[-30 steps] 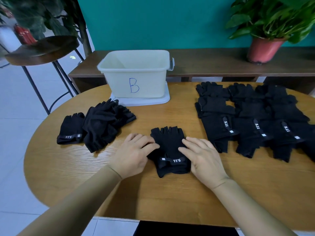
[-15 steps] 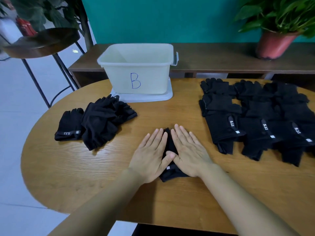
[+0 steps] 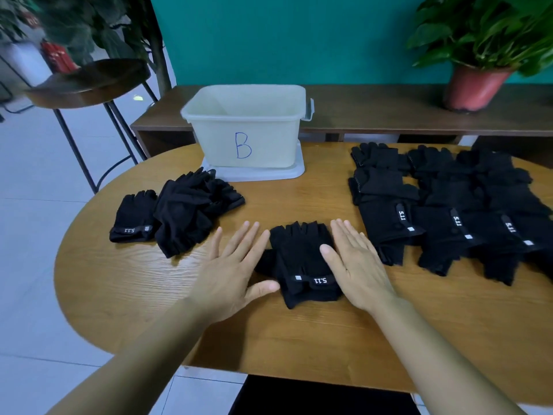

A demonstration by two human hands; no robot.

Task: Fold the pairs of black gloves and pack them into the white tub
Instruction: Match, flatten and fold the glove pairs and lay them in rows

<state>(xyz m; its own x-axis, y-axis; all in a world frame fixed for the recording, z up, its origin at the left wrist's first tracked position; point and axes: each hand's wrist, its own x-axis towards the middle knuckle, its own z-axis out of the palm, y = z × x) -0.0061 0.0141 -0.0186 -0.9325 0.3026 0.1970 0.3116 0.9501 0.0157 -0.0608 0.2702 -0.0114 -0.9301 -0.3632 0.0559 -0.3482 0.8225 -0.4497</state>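
A black fingerless glove pair [image 3: 303, 262] with a "5.11" wrist strap lies flat on the wooden table [image 3: 299, 333] in front of me. My left hand [image 3: 236, 268] lies flat with straight fingers along the pair's left edge, thumb touching its cuff. On the right edge rests my right hand [image 3: 356, 262], flat too, thumb lying on the fabric. The white tub [image 3: 248, 127], marked "B", stands behind on its lid and looks empty. More black gloves [image 3: 449, 211] lie in rows at the right.
A heap of black gloves [image 3: 182, 211] sits at the left of the table. A stool [image 3: 86, 82] stands off the table's left side. Behind the tub runs a low wooden bench [image 3: 374, 109] with a potted plant [image 3: 475, 85].
Half a second ago both hands pressed side by side on top of the glove pair. They have slid apart to its left and right edges, uncovering it.
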